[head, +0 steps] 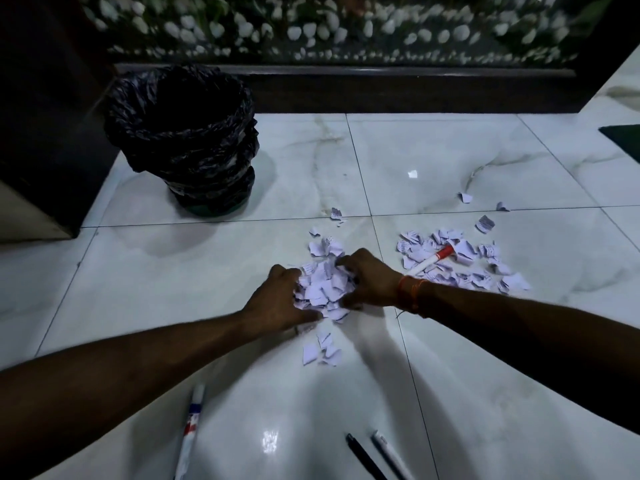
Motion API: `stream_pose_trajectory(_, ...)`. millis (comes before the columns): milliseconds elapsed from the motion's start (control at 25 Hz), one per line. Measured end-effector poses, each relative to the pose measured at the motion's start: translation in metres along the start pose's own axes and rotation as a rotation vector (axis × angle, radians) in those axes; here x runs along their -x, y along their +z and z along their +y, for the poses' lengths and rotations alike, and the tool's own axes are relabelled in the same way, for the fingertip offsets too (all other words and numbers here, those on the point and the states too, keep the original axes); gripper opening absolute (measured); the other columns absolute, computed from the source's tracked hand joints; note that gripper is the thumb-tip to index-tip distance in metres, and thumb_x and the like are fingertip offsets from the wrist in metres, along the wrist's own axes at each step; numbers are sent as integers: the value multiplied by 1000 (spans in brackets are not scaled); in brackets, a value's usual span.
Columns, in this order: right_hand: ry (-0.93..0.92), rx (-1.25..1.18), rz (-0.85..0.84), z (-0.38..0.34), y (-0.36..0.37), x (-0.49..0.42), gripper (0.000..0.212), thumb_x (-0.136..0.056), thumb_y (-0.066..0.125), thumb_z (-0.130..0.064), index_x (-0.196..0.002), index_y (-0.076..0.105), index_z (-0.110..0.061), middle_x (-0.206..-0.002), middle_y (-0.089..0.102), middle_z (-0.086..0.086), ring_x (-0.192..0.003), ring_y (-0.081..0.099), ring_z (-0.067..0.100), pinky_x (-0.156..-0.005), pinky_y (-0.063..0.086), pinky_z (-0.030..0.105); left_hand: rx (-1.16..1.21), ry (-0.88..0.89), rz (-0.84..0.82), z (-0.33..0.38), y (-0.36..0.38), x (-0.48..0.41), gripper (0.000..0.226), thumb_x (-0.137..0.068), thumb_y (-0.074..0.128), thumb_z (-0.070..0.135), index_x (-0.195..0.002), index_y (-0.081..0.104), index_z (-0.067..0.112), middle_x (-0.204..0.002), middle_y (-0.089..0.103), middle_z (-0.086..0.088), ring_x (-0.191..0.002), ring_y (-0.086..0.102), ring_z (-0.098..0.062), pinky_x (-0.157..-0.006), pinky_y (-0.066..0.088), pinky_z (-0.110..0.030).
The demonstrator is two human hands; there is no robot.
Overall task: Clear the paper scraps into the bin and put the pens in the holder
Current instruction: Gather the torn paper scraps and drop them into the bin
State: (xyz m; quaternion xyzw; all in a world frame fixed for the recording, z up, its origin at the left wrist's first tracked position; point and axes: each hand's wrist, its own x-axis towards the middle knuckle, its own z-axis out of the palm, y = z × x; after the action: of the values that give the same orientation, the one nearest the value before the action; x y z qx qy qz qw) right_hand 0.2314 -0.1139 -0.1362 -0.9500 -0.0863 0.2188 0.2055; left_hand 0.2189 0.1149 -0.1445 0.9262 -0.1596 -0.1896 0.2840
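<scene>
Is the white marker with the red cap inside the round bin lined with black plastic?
No, the red-capped white marker lies among torn paper scraps on the floor, apart from the black-lined bin.

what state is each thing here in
bin: upright, bag-lined
middle scraps: heaped between hands
right scraps: scattered
red-capped marker: lying on right scraps
blue marker: on floor
black pen: on floor
white pen: on floor
left hand: curled round middle scraps
right hand: curled round middle scraps
</scene>
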Motion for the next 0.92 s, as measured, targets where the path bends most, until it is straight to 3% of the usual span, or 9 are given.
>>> stream_pose_trajectory(80, -58, 5, -7, -15, -1, 6, 84, -59, 87, -22, -134, 48, -16, -122, 47, 15, -107, 52, 28, -81, 37, 20, -59, 96, -37, 1, 11, 8, 85, -56, 78, 64, -125, 52, 22, -119, 50, -2, -115, 51, -21, -89, 49, -30)
stream_pose_trajectory(200, -28, -16, -36, -21, -25, 14, 97, -55, 91, -21, -139, 42, -18, -128, 45, 12, -94, 52, 21, -82, 43, 24, -83, 94, -3, 6, 8, 13, 101, -56, 82, 61, -139, 41, 21, -132, 44, -4, -117, 51, -20, -91, 44, -27)
stream_pose_trajectory(360, 36, 44, -88, -19, -14, 29, 115, -52, 93, -24, -147, 28, -21, -133, 40, 13, -117, 52, 30, -96, 45, 31, -74, 24, -33, 5, 4, 15, 122, -49, 87, 53, -149, 25, 22, -136, 37, -5, -118, 50, -21, -91, 46, -29)
stream_pose_trajectory(440, 4, 26, -64, -30, 1, 37, 105, -57, 89, -20, -144, 32, -16, -130, 42, 14, -117, 51, 31, -96, 44, 31, -3, 34, -31, 10, 10, 17, 114, -52, 85, 42, -147, 27, 19, -130, 42, -7, -115, 49, -23, -85, 45, -28)
stream_pose_trajectory(520, -60, 7, -2, -44, 10, 39, 77, -67, 81, -14, -134, 44, -9, -126, 49, 15, -113, 50, 30, -92, 41, 30, 95, 57, 12, 18, 19, 17, 94, -54, 74, 34, -139, 39, 15, -127, 52, -8, -117, 49, -25, -86, 45, -30)
stream_pose_trajectory(640, -17, -280, 75, -55, 15, 34, 51, -72, 72, -14, -119, 55, -8, -115, 62, 12, -98, 56, 23, -89, 45, 31, 221, 0, 100, 34, 19, 14, 55, -61, 69, 25, -114, 58, 10, -111, 65, -6, -105, 60, -27, -82, 49, -31)
stream_pose_trajectory(720, 58, -458, 81, -55, 14, 32, 54, -71, 73, -12, -121, 53, -14, -114, 64, 9, -97, 59, 24, -90, 50, 36, 280, -88, 141, 40, 10, 9, 38, -71, 72, 19, -107, 61, 10, -106, 68, -6, -99, 64, -27, -82, 53, -34)
stream_pose_trajectory(840, 73, -661, 73, -59, 0, 35, 64, -71, 73, 4, -128, 50, -14, -112, 61, 8, -97, 61, 25, -93, 54, 47, 486, -216, 132, 41, -10, 8, 44, -65, 75, 13, -108, 63, 18, -103, 68, -4, -93, 68, -27, -77, 60, -45)
stream_pose_trajectory(920, 55, -782, 49, -65, -12, 34, 58, -75, 68, 9, -127, 49, -8, -110, 62, 12, -91, 60, 24, -93, 53, 50, 524, -203, 158, 44, -24, 11, 47, -65, 78, 10, -108, 65, 21, -104, 69, -1, -94, 68, -24, -80, 60, -39)
